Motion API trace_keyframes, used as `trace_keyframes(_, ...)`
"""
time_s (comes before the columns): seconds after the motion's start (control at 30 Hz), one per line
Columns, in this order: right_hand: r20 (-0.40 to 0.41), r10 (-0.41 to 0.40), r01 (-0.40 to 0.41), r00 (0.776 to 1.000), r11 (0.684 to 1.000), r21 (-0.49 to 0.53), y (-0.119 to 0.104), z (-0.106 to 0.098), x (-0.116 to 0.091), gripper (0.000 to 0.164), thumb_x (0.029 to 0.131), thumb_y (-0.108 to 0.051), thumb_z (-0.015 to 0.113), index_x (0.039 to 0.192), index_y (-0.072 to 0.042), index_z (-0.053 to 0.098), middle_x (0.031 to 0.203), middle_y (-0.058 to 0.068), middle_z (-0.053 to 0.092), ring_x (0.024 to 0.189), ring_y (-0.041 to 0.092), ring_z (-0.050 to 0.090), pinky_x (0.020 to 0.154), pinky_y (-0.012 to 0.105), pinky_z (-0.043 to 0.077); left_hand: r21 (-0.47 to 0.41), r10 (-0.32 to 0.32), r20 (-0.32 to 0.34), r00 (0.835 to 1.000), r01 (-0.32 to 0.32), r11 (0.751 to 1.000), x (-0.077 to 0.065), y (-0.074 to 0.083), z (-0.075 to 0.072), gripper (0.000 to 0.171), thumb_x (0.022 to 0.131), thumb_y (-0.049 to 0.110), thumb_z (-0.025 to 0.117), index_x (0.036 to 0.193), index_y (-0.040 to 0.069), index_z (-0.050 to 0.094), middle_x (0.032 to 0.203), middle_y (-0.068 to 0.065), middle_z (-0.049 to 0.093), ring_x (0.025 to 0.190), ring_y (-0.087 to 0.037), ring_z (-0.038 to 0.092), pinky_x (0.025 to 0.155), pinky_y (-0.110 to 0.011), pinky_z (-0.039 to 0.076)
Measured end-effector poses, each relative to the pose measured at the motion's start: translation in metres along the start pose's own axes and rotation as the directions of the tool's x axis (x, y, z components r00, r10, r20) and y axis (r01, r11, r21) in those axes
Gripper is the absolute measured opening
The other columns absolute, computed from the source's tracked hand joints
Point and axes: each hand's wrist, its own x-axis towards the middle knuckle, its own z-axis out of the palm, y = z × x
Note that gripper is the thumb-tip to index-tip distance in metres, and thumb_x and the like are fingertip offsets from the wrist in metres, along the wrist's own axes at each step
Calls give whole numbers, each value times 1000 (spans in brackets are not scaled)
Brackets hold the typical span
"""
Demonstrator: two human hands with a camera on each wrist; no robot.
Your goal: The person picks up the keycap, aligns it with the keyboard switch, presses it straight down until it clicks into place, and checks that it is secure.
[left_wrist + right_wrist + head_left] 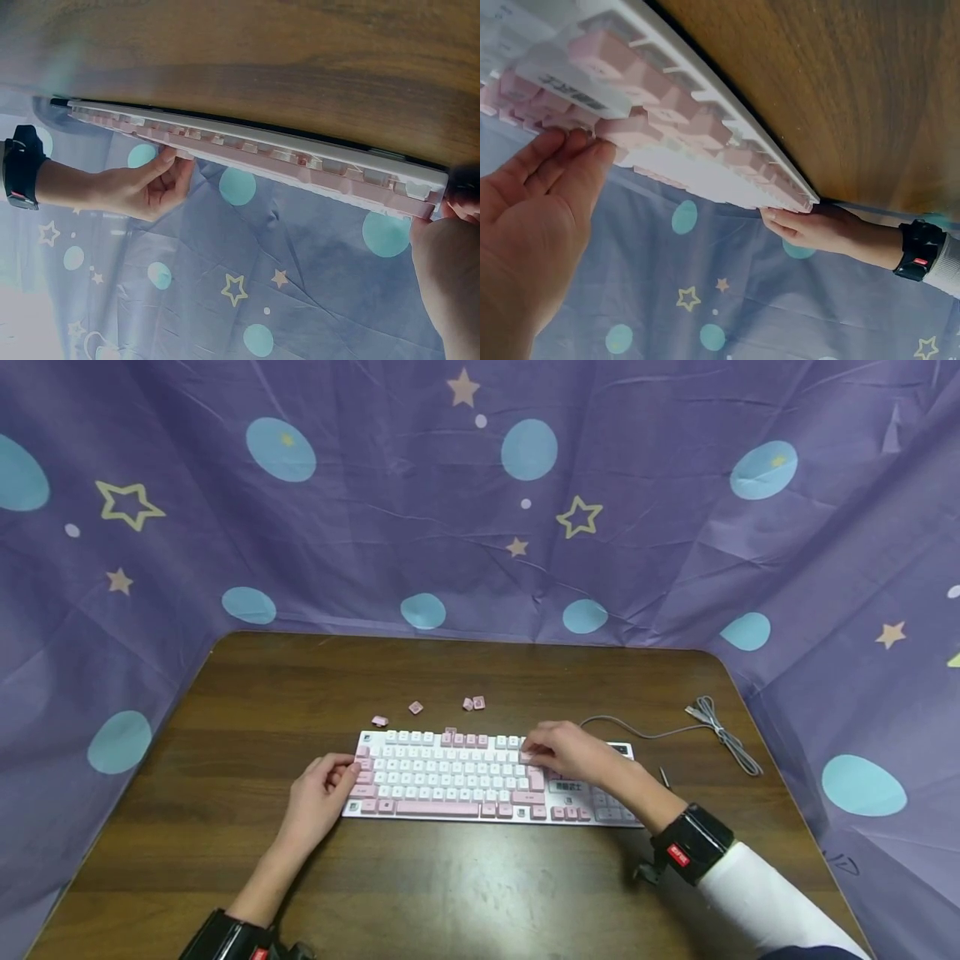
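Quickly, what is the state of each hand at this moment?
Left hand: closed, holding the keyboard at its left end.
Right hand: touching the keys; whether it pinches one cannot be told.

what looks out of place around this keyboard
Several small loose pink pieces, apparently keycaps, lie scattered on the table beyond the far edge of the keyboard; that looks odd because keycaps normally sit on the board.
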Motion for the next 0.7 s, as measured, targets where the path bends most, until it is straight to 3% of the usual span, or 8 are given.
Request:
trace_keyframes(0.2, 24, 15, -15, 1000, 1000, -25, -7, -2, 3, 5, 85, -10, 68, 89, -12, 67, 86, -2, 62, 78, 7, 57, 71, 26, 50, 1, 1, 2, 1000, -1, 1000, 0, 0, 0, 18, 90, 25, 63, 96, 9, 66, 76, 0, 53, 67, -9, 48, 55, -12, 37)
trace_keyframes(0.4, 80, 79, -69, 994, 990, -120, -19, -7, 12, 7, 84, -8, 68, 82, -12, 63, 78, -3, 58, 70, 9, 52, 64, 27, 46, 13, -5, 4, 1000, 5, 1000, 1, 1, -1, 19, 90, 25, 63, 96, 8, 66, 77, 0, 53, 67, -10, 48, 55, -14, 38)
trace_keyframes(0.57, 156, 175, -134, 972, 961, -240, -28, -9, 21, 10, 86, -9, 66, 77, -13, 61, 73, -3, 56, 67, 10, 51, 61, 27, 45, 20, -10, 15, 1000, 9, 1000, 0, 2, 0, 19, 90, 26, 63, 96, 9, 66, 77, 1, 52, 68, -9, 47, 56, -15, 38)
trace_keyframes(0.7, 217, 213, -167, 953, 963, -213, -27, -13, 26, 10, 84, -11, 68, 77, -14, 63, 70, -6, 56, 64, 9, 50, 59, 26, 44, 12, -5, 13, 1000, 5, 1000, 0, 3, -1, 19, 90, 26, 62, 96, 8, 66, 77, 1, 53, 68, -10, 48, 56, -13, 38)
